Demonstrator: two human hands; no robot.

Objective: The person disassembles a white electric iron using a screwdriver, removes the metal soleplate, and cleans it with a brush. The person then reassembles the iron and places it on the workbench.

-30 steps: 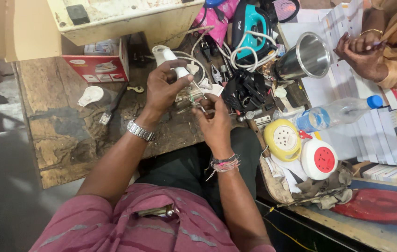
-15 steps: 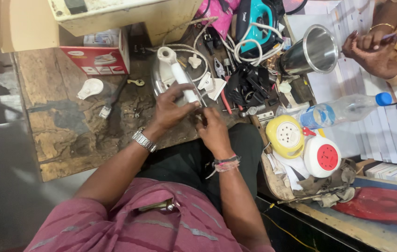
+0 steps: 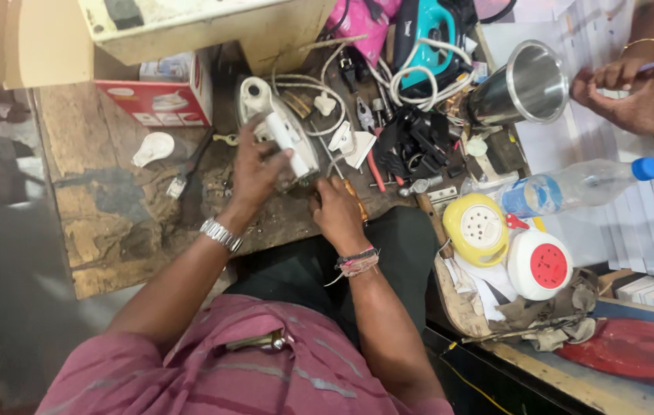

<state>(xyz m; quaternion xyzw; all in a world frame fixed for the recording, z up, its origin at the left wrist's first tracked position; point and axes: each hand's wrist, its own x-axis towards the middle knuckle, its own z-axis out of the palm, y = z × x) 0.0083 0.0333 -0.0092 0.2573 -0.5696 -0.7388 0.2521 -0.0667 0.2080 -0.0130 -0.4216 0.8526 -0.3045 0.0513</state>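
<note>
Head view: my left hand [image 3: 254, 170] grips the white clothes iron [image 3: 281, 134]; my right hand [image 3: 338, 211], fist closed, holds an orange-handled screwdriver [image 3: 356, 198] beside it.

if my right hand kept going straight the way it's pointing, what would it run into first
Probably the white iron that the left hand steadies: the right hand points up the bench toward it. Depth is unclear, so the loose white pieces beside it may come first.

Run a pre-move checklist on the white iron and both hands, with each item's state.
1. Left hand steadies the white iron: ok.
2. Right hand grips the orange-handled tool: ok.
3. Tool tip seated on the iron: cannot tell, hidden by the hands.
4. Iron rests on the wooden bench: ok.
5. White cord lies apart from both hands: ok.
</note>
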